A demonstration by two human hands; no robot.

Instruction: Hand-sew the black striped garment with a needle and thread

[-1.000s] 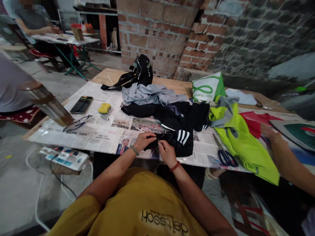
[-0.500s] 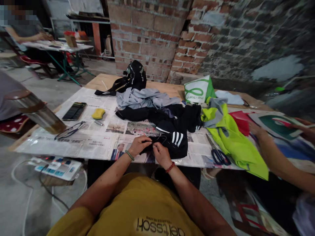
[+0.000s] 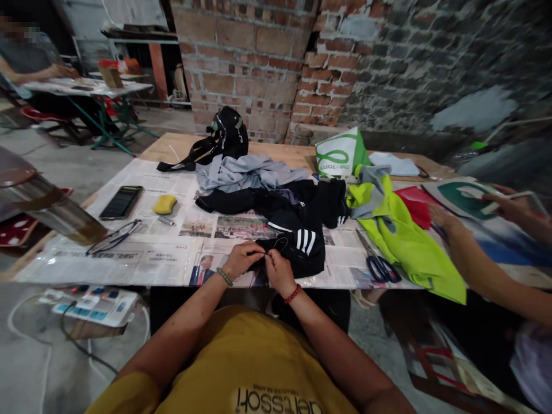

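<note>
Black garment with three white stripes: lies rumpled on the newspaper-covered table, its near part at the table's front edge, between the person's hands. A pale thread loops over the cloth.

Left hand, green beaded bracelet at the wrist: thumb and fingers pinch the garment's edge. Right hand, red bracelet: fingertips pressed together just beside the left's; what lies between them is too small to tell.

Behind the black garment: grey cloth, crumpled; beyond it, a black bag with a strap.

To the right: scissors, dark blue handles, near a neon yellow garment with grey parts; green-and-white bag, standing; red cloth; green-and-white iron, a co-worker's hand at its rear end.

To the left: yellow sponge-like block; small silvery cylinder just beside it; dark phone, flat; eyeglasses, next to the base of a metallic bottle.

Below the table's left side: white power strip, plugs inserted.

Background: brick wall.
</note>
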